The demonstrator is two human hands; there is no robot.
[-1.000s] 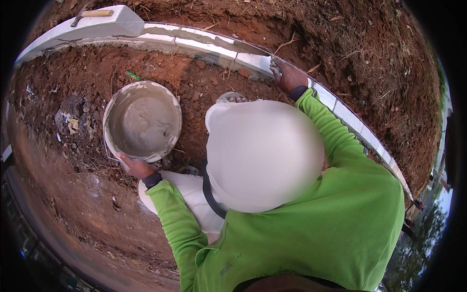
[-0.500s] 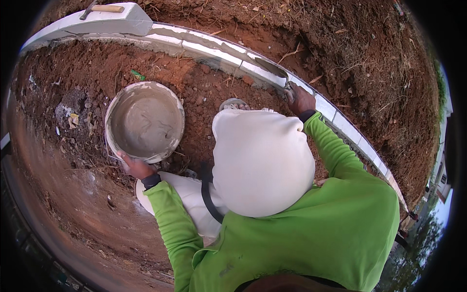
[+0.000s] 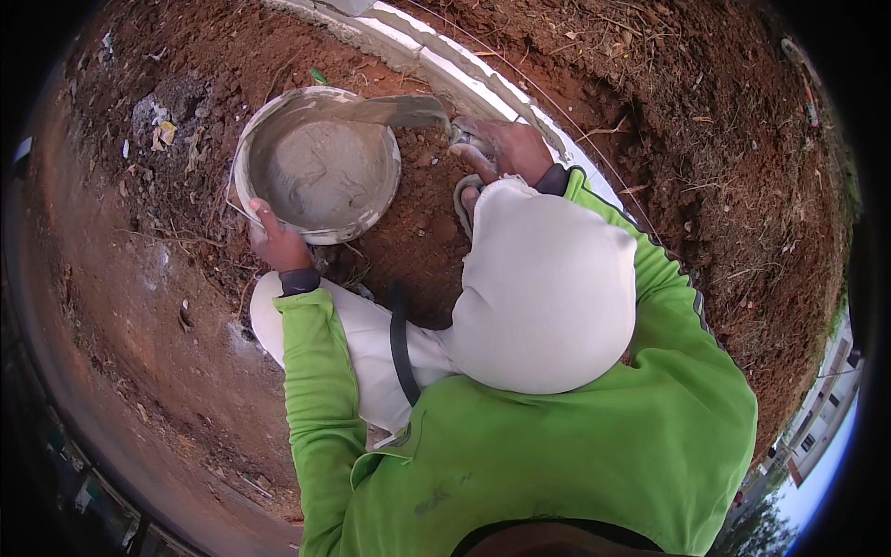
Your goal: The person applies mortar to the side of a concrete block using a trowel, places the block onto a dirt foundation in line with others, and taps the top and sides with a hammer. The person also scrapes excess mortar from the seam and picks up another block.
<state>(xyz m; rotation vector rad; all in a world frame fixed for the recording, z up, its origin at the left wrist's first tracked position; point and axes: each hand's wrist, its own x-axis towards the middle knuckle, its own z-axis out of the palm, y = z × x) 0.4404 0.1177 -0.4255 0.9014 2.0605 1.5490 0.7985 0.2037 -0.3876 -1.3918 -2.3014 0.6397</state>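
My left hand point(image 3: 278, 239) grips the rim of a round bucket point(image 3: 239, 176) on the dirt, with wet grey mortar point(image 3: 320, 176) inside. My right hand point(image 3: 501, 147) is closed on the handle of a mortar-coated trowel point(image 3: 408, 111); its long blade reaches across the bucket's far right rim. Just beyond runs a curving edge of white blocks point(image 3: 455, 79), streaked with grey mortar along its top, a thin string beside it. Below my right hand a bare foot in a sandal point(image 3: 469, 200) shows partly, behind my white-clad knee.
My bent legs in white trousers point(image 3: 538, 297) take up the middle. Red soil point(image 3: 158, 297) with dry leaves and scraps lies at left. A rough earth bank point(image 3: 705, 167) with dry grass runs along the right, beyond the blocks. A pale building point(image 3: 826, 418) shows at the right rim.
My right hand and trowel have moved left from the blocks to the bucket's rim. My left hand stays on the bucket. The view has shifted, so the bucket appears higher.
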